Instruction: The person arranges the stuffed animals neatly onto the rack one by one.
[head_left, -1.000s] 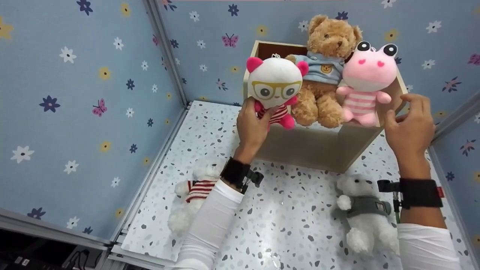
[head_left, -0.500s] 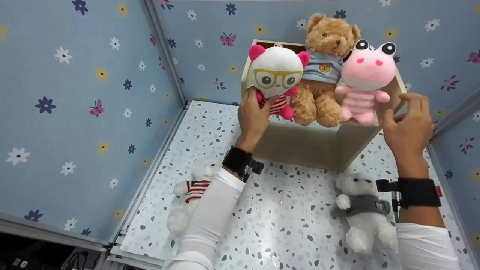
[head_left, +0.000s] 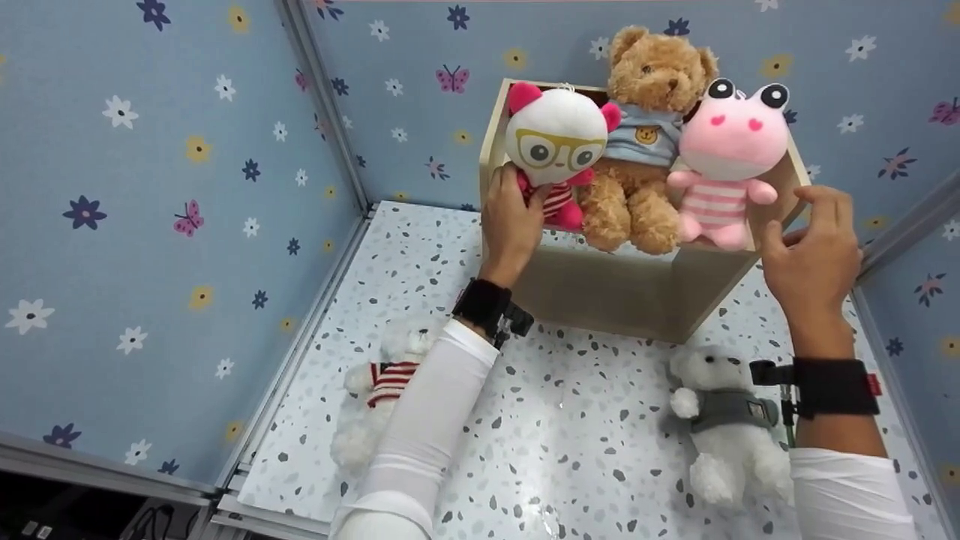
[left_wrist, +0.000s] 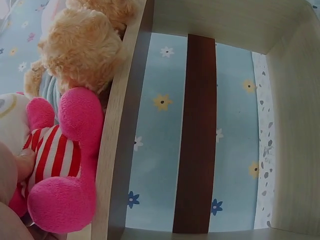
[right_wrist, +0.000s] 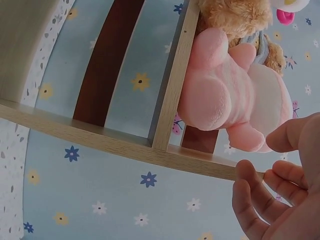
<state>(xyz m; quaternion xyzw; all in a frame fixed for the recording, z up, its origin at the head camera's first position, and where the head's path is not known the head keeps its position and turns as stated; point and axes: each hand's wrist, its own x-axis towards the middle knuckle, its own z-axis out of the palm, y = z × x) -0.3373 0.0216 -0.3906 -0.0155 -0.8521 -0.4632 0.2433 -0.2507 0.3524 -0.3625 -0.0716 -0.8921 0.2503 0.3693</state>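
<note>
My left hand (head_left: 514,221) grips a white plush panda (head_left: 556,120) with pink ears, yellow glasses and a red-striped body. It sits upright on the left end of the wooden shelf (head_left: 600,296), its pink feet (left_wrist: 62,205) at the board's edge in the left wrist view. Beside it sits a brown teddy bear (head_left: 637,202) in a blue shirt. A pink plush frog (head_left: 735,142) with a striped body occupies the right end. My right hand (head_left: 814,251) holds nothing; its fingers are loosely bent beside the shelf's right side panel (right_wrist: 200,162), close to the frog.
On the speckled tabletop (head_left: 570,435), a white plush bear (head_left: 390,386) in a red-striped sweater lies at the left, partly behind my left sleeve. Another pale bear (head_left: 727,442) in a grey top lies at the right. Flowered blue walls (head_left: 225,225) enclose the space.
My left hand has moved the panda up, back and slightly right, onto the shelf next to the teddy bear. The right hand has stayed put.
</note>
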